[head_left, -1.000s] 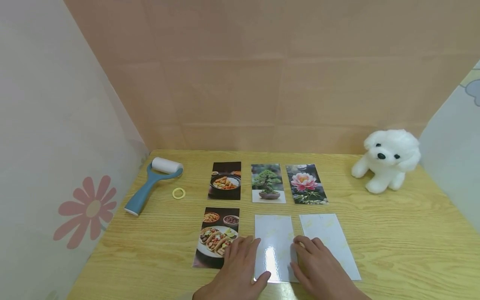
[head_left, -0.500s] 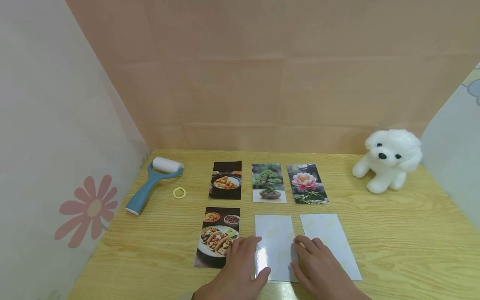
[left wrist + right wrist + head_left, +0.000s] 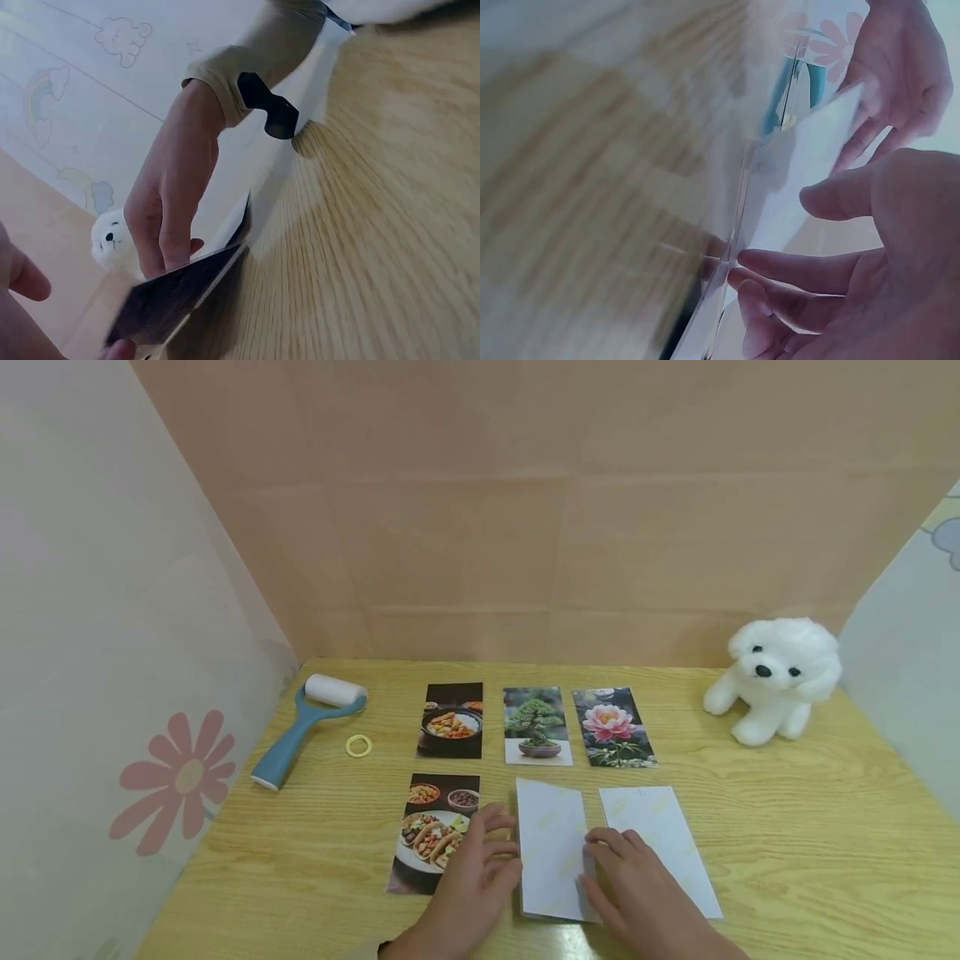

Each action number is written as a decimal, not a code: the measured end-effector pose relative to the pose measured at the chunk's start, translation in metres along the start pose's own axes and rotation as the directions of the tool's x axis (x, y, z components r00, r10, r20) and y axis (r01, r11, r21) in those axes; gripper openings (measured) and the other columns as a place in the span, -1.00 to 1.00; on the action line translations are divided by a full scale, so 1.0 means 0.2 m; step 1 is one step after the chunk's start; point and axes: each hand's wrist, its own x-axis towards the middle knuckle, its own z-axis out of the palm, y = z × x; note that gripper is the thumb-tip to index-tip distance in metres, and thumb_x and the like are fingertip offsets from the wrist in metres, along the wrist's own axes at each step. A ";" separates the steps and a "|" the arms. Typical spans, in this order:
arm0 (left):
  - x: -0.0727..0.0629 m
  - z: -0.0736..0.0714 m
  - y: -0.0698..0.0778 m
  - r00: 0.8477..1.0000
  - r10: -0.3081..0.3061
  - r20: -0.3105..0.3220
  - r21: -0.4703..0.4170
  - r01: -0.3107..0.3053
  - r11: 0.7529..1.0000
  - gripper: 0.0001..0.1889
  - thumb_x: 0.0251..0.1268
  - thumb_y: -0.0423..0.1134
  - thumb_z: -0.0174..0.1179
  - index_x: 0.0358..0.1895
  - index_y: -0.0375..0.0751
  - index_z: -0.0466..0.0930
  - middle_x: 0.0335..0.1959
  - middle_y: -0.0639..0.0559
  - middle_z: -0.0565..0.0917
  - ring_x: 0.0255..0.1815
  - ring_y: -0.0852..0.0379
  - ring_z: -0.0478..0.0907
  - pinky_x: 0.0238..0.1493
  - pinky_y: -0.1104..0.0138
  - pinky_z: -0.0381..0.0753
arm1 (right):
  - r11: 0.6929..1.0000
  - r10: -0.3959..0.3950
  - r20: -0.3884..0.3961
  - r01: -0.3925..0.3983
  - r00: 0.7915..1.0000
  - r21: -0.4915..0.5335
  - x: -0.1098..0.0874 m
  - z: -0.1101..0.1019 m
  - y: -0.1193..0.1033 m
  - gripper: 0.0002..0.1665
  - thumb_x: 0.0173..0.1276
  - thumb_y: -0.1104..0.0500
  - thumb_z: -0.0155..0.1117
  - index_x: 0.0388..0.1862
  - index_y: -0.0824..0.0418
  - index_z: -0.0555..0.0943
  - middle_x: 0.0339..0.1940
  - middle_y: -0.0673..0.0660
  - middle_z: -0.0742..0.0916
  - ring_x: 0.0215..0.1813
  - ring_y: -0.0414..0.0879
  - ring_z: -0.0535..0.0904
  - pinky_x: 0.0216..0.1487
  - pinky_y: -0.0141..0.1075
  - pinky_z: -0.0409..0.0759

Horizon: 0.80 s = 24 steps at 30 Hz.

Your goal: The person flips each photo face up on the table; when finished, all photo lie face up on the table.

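Note:
A photo card (image 3: 553,847) lies white back up at the front middle, its left edge raised off the table. My left hand (image 3: 474,872) holds that raised edge with curled fingers. The right hand (image 3: 633,885) rests its fingertips along the card's right edge, fingers fairly straight. In the left wrist view the card's dark underside (image 3: 176,300) shows, tilted. Another white-backed card (image 3: 663,839) lies flat to the right, partly behind the right hand. A taco photo (image 3: 431,827) lies face up at the left, partly covered by the left hand.
Behind stand in a row a photo of a rice dish (image 3: 452,724), a bonsai photo (image 3: 537,727) and a peony photo (image 3: 615,731). A blue-handled lint roller (image 3: 300,731) and a yellow ring (image 3: 358,746) lie at the left. A white plush dog (image 3: 780,681) sits at the back right.
The left hand has turned and curled its fingers at the middle card's left edge. That edge has come up off the table, while the right hand stays nearly still.

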 end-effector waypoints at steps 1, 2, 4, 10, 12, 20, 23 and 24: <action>0.00 0.00 0.01 1.000 0.006 -0.008 -0.045 -0.006 0.999 -0.36 0.52 -0.32 0.04 0.54 -0.32 -0.01 0.38 -0.24 0.30 0.25 -0.13 0.48 0.15 0.24 0.53 | 1.000 0.019 0.017 -0.019 1.000 0.014 0.00 0.00 0.00 -0.60 0.38 -0.01 0.39 0.04 0.24 0.70 0.09 0.05 0.66 0.02 -0.05 0.54 0.09 -0.05 0.55; 0.01 0.01 0.01 1.000 0.008 -0.017 -0.090 -0.009 0.996 -0.36 0.52 -0.34 0.02 0.54 -0.32 -0.04 0.38 -0.26 0.29 0.25 -0.13 0.48 0.15 0.23 0.52 | 0.999 0.036 0.035 -0.037 0.999 0.029 0.00 -0.01 0.00 -0.56 0.41 -0.04 0.37 0.08 0.24 0.69 0.11 0.06 0.66 0.06 -0.03 0.55 0.13 -0.02 0.54; 0.02 0.01 0.02 0.999 0.007 -0.032 -0.151 -0.012 0.988 -0.35 0.52 -0.35 0.00 0.54 -0.31 -0.06 0.38 -0.26 0.30 0.24 -0.12 0.49 0.15 0.20 0.52 | 0.994 0.084 0.072 -0.088 0.994 0.068 0.00 -0.02 -0.01 -0.49 0.45 -0.11 0.31 0.17 0.23 0.65 0.15 0.07 0.66 0.13 0.01 0.55 0.18 0.01 0.52; 0.04 0.05 0.03 1.000 0.012 0.006 -0.284 -0.009 0.959 -0.44 0.56 -0.34 -0.10 0.51 -0.45 0.03 0.30 -0.31 0.44 0.20 -0.15 0.50 0.16 0.13 0.55 | 0.973 0.144 0.083 -0.157 0.986 0.170 0.01 -0.04 -0.03 -0.35 0.57 -0.26 0.03 0.39 0.12 0.53 0.09 -0.07 0.68 0.02 -0.12 0.56 0.09 -0.03 0.56; 0.05 0.07 0.02 0.999 0.012 0.048 -0.335 0.005 0.942 -0.48 0.58 -0.33 -0.17 0.48 -0.52 0.11 0.29 -0.34 0.46 0.21 -0.17 0.49 0.16 0.16 0.55 | 0.968 0.147 0.070 -0.158 0.987 0.196 0.01 -0.04 -0.04 -0.38 0.59 -0.25 -0.02 0.37 0.09 0.55 0.03 -0.13 0.69 -0.05 -0.16 0.55 0.03 -0.07 0.57; 0.09 0.13 -0.01 0.987 -0.001 0.162 -0.358 0.059 0.932 -0.51 0.57 -0.34 -0.26 0.41 -0.54 0.30 0.27 -0.32 0.51 0.14 -0.06 0.56 0.13 0.28 0.56 | 0.940 0.215 0.096 -0.232 0.972 0.250 0.04 -0.09 -0.08 -0.34 0.60 -0.29 -0.10 0.24 0.14 0.64 0.02 -0.07 0.72 -0.04 -0.15 0.54 0.05 -0.04 0.53; 0.09 0.14 -0.02 0.984 -0.010 0.177 -0.328 0.069 0.942 -0.52 0.58 -0.33 -0.24 0.41 -0.51 0.31 0.22 -0.23 0.56 0.10 -0.02 0.57 0.12 0.27 0.56 | 0.925 0.254 0.101 -0.272 0.962 0.265 0.05 -0.11 -0.09 -0.26 0.56 -0.36 -0.09 0.21 0.18 0.65 0.02 -0.06 0.72 0.05 -0.09 0.55 0.15 0.02 0.50; 0.09 0.15 -0.02 0.983 -0.007 0.185 -0.325 0.068 0.943 -0.52 0.58 -0.33 -0.25 0.42 -0.51 0.31 0.22 -0.22 0.55 0.13 -0.04 0.57 0.14 0.25 0.56 | 0.920 0.267 0.103 -0.285 0.958 0.269 0.05 -0.11 -0.10 -0.24 0.54 -0.38 -0.08 0.20 0.18 0.66 0.01 -0.06 0.71 0.06 -0.08 0.55 0.16 0.03 0.50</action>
